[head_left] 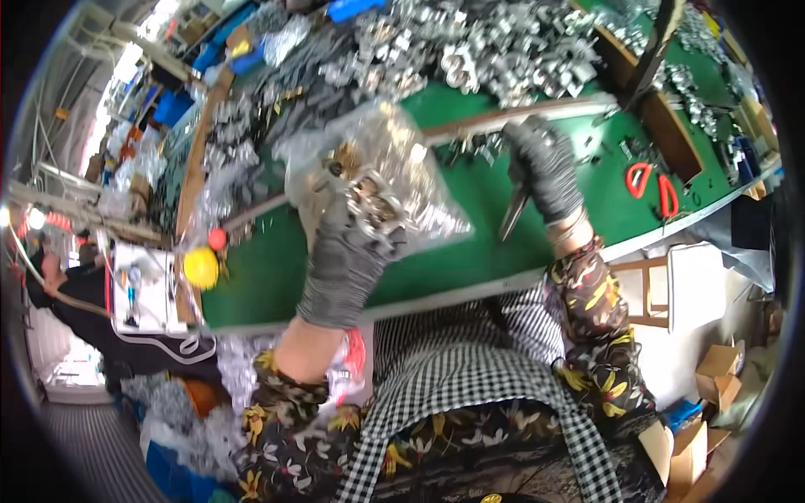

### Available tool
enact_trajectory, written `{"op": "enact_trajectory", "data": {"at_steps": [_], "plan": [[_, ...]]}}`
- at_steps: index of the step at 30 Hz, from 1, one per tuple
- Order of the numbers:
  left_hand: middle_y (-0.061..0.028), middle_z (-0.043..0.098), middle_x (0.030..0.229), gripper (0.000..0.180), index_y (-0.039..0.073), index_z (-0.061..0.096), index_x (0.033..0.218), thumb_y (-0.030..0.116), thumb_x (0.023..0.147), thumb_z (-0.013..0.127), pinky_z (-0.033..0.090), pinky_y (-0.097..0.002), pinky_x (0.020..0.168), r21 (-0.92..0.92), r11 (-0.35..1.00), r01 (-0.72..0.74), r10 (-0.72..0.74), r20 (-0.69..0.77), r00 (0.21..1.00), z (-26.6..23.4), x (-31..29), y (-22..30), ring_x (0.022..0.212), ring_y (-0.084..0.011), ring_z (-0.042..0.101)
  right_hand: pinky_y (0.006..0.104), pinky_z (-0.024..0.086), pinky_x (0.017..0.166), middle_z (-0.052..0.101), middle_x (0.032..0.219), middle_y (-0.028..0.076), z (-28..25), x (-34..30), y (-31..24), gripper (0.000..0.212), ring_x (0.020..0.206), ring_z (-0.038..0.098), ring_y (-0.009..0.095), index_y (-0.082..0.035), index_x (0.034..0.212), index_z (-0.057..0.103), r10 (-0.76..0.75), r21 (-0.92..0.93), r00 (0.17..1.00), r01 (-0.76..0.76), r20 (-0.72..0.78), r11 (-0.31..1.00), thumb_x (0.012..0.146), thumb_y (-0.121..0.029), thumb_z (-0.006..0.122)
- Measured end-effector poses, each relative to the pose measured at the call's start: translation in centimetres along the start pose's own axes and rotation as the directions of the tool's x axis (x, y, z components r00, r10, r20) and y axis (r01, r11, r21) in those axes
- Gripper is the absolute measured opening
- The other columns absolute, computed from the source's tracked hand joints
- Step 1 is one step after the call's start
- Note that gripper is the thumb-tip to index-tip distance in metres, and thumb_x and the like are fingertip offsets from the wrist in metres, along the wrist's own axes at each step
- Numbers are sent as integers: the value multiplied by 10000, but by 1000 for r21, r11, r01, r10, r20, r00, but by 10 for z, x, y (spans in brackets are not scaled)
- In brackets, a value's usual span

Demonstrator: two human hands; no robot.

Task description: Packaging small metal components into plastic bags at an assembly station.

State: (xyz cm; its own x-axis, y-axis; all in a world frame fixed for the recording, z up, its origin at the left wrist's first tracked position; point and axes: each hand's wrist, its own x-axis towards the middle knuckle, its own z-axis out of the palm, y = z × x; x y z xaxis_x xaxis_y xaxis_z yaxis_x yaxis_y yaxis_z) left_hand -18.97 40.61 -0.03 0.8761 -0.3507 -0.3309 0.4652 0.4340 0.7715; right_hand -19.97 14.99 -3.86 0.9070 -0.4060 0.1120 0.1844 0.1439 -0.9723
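Note:
My left hand point(340, 264), in a grey glove, is closed around several shiny metal fittings point(375, 205) with round openings. They lie against a clear plastic bag point(407, 159) spread on the green tabletop point(457, 277); whether they are inside it I cannot tell. A brassy part point(344, 158) shows just beyond the fingers. To the right, my right hand point(543, 163), gloved too, is closed on a slim dark tool point(513, 211) that sticks out below the palm; its kind is unclear. Close to those fingertips lie small dark metal pieces point(480, 149).
Metal fittings point(495, 54) are heaped along the back, with dark strips point(289, 105) to their left. A wooden divider point(671, 138) stands at the right beside red-handled scissors point(652, 189). A yellow ball point(200, 268) sits at the left edge, and a stool point(662, 285) stands right.

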Motion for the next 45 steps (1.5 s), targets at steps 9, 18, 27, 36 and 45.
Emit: {"op": "enact_trajectory", "data": {"at_steps": [9, 18, 27, 36, 45], "plan": [[-110, 627, 894, 464, 74, 557, 1118, 453, 854, 596, 524, -365, 580, 548, 780, -301, 389, -50, 920, 1, 301, 102, 692, -229, 597, 229, 355, 355, 392, 533, -12, -35, 47, 61, 249, 395, 380, 93, -86, 743, 457, 223, 567, 974, -205, 39, 798, 905, -246, 559], [-256, 532, 1207, 569, 89, 480, 1276, 497, 880, 459, 385, -450, 959, 950, -260, -173, 548, 293, 783, 74, 445, 53, 1152, -380, 495, 264, 398, 396, 471, 563, 25, -67, 49, 69, 256, 435, 447, 120, -56, 739, 491, 380, 498, 925, -318, -25, 807, 896, -243, 569], [-157, 568, 1157, 502, 87, 596, 1135, 477, 822, 548, 390, -434, 961, 647, -743, -172, 431, 659, 617, 190, 374, 60, 1089, -321, 520, 255, 412, 380, 477, 476, 34, -43, 58, 74, 347, 374, 483, 133, -50, 621, 493, 407, 460, 913, -367, 15, 808, 884, -261, 578], [-103, 453, 1319, 514, 202, 571, 1164, 336, 693, 726, 359, -494, 996, 240, -889, -391, -199, 566, 800, 307, 387, -58, 1244, -312, 394, 258, 434, 371, 473, 511, 34, -47, 64, 66, 336, 384, 501, 136, -36, 652, 496, 423, 485, 906, -379, 19, 788, 881, -259, 600], [-178, 647, 1027, 529, 57, 627, 1040, 402, 657, 745, 463, -355, 898, 595, -473, -649, 124, 775, 620, 371, 397, -59, 968, -308, 619, 247, 431, 352, 504, 562, 24, -44, 57, 68, 270, 371, 495, 124, -12, 776, 545, 468, 522, 882, -425, 55, 739, 871, -255, 618]]}}
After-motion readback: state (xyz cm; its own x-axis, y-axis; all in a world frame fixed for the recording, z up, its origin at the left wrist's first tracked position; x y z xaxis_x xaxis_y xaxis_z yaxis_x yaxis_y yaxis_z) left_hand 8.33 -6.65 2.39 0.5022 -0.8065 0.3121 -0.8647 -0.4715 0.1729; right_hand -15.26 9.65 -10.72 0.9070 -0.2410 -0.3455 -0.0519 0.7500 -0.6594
